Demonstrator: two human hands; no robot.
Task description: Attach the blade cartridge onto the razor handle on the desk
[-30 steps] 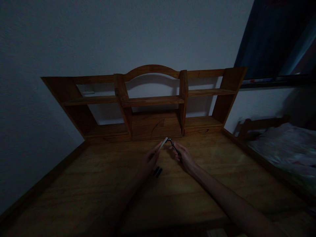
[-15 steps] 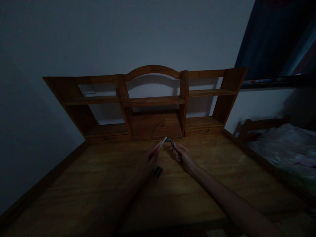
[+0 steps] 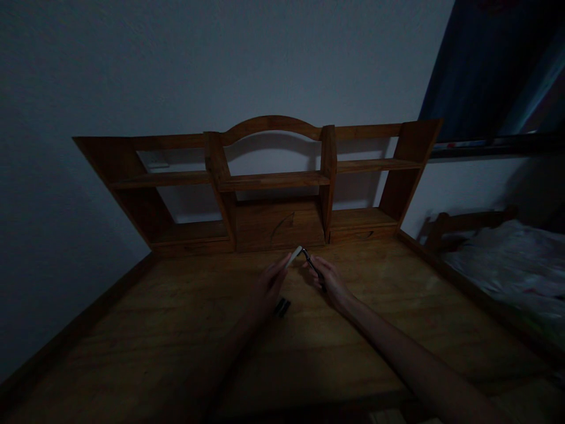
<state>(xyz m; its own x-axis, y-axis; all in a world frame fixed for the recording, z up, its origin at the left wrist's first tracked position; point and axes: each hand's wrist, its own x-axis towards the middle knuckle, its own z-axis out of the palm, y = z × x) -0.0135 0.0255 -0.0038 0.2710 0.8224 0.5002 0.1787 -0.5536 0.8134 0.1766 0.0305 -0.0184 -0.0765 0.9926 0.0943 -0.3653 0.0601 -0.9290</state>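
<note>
In the dim light, my left hand (image 3: 270,281) is closed on a thin, pale, flat strip (image 3: 293,256) that points up and to the right. My right hand (image 3: 330,281) grips a slim tool with a dark handle (image 3: 314,268) and a shiny, bent metal neck. The tool's bent end meets or nearly meets the strip's upper end; whether they touch I cannot tell. Just right of my left wrist, two small dark pieces (image 3: 282,307) lie side by side on the wooden desktop (image 3: 353,353), partly hidden by that hand.
Along the desk's back stands a wooden shelf unit (image 3: 276,181) with an arched top and low drawers. A raised wooden rim (image 3: 463,285) edges the desk's right side. Beyond it lies a pale plastic-covered bundle (image 3: 507,259). A dark curtain (image 3: 477,70) hangs at upper right.
The pale strip has tilted slightly further right, its tip shifting a little toward the tool. My left hand has moved slightly with it; my right hand has stayed almost still.
</note>
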